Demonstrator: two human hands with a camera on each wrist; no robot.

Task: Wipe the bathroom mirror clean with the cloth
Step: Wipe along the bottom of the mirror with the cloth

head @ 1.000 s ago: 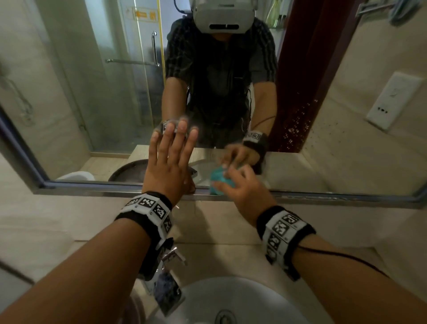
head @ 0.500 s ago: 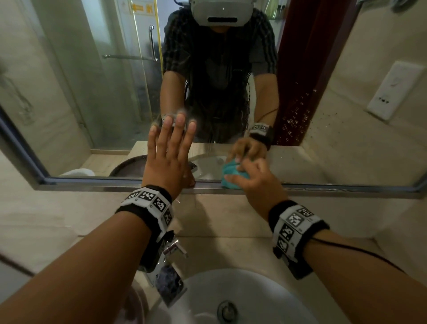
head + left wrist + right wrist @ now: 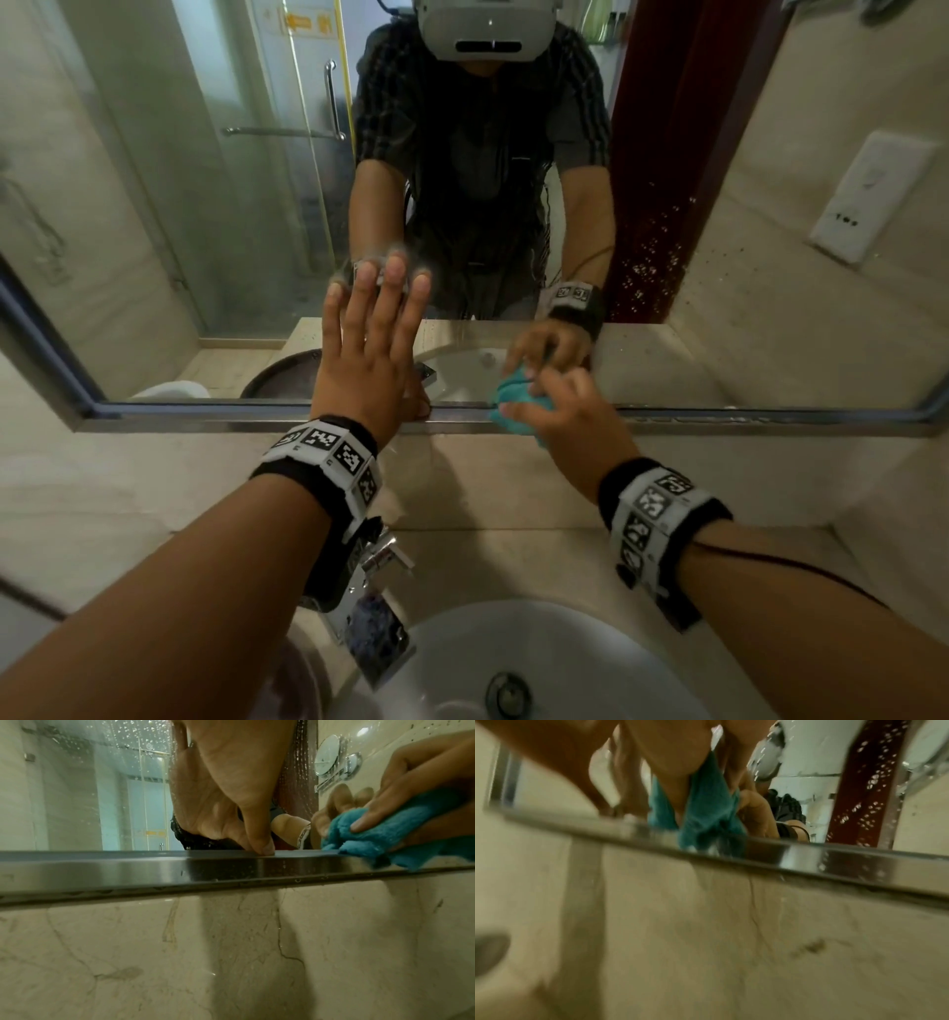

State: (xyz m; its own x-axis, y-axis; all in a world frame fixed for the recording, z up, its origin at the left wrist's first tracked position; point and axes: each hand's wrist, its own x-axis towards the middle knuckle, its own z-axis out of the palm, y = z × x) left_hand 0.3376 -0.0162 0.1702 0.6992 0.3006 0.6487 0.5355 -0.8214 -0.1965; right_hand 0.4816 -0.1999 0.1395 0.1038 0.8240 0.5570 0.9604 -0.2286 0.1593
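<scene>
Mirror [image 3: 215, 216] glass bore the flat left hand [image 3: 367, 354], fingers straight; the right hand [image 3: 570, 416] gripped a teal cloth [image 3: 518, 395] against its bottom frame [image 3: 205, 413]

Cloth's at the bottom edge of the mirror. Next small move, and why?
Probably sweep the cloth right and up along the mirror: the right hand holds it at the bottom frame, while droplets speckle the glass up-right. Left hand braces flat.

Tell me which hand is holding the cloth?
The right hand grips the teal cloth at the mirror's bottom edge; the left hand lies flat on the glass.
</scene>
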